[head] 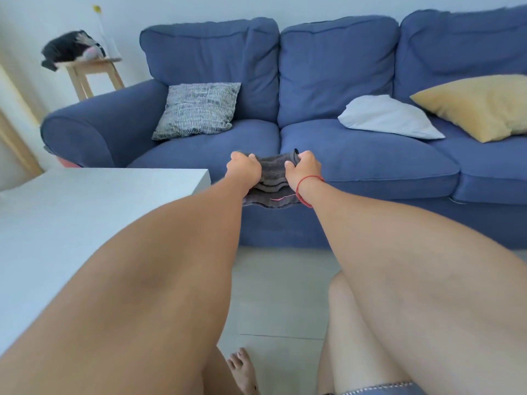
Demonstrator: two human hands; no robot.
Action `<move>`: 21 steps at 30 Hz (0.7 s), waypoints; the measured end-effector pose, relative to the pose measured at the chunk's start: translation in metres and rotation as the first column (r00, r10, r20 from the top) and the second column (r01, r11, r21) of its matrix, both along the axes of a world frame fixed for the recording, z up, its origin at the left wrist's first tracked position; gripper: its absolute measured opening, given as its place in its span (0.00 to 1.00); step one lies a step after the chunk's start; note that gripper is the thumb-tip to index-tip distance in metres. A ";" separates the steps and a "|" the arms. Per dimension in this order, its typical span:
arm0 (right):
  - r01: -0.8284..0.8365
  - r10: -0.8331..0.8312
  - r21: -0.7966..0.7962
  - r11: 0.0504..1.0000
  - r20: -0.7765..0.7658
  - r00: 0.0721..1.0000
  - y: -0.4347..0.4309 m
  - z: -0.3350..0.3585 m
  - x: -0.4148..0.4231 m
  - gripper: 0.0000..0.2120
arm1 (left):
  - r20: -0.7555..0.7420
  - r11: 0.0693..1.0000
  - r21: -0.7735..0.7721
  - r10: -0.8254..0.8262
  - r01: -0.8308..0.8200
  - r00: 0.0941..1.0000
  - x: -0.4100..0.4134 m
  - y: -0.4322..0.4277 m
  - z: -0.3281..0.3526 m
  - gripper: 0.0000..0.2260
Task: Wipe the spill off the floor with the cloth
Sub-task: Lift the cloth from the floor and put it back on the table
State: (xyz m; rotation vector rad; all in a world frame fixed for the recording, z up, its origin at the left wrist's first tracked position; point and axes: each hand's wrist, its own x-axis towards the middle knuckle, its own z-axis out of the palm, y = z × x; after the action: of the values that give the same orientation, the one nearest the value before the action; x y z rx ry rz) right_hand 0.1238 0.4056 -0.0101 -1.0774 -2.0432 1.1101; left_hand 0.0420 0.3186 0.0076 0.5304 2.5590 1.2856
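A dark grey cloth [272, 178] hangs in the air in front of the sofa seat, held at arm's length. My left hand [243, 168] grips its left top edge and my right hand [303, 169], with a red thread at the wrist, grips its right top edge. The cloth's lower part droops between my wrists and shows a thin pink stripe. The pale tiled floor [279, 295] shows between my arms; no spill is visible on it from here.
A blue sofa [356, 158] fills the far side, with a striped cushion [198, 109], a white cushion [385, 116] and a yellow cushion [479, 105]. A white table [85, 201] stands at the left. My bare foot [242, 372] and knee are below. A wooden stool [91, 74] stands far left.
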 end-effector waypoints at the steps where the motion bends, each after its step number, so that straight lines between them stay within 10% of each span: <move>1: -0.015 0.015 -0.003 1.000 -0.006 1.000 -0.009 0.003 -0.005 0.17 | -0.015 1.000 0.001 0.026 -0.026 1.000 -0.005 -0.012 0.004 0.20; 16: -0.564 0.566 -0.063 0.823 0.013 0.825 -0.255 -0.004 -0.140 0.15 | -0.084 0.836 -0.048 0.542 -0.546 0.836 -0.088 -0.295 -0.003 0.20; 21: -0.647 0.621 0.006 0.762 0.272 0.735 -0.290 -0.026 -0.150 0.19 | -0.026 0.804 -0.330 0.516 -0.495 0.856 -0.088 -0.341 -0.034 0.27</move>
State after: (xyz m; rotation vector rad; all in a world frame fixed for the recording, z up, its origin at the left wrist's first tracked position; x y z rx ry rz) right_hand -0.0265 0.1154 -0.0363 -0.4668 -2.7633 1.2005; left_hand -0.0460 -0.0228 -0.0261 -0.2862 2.8781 0.9404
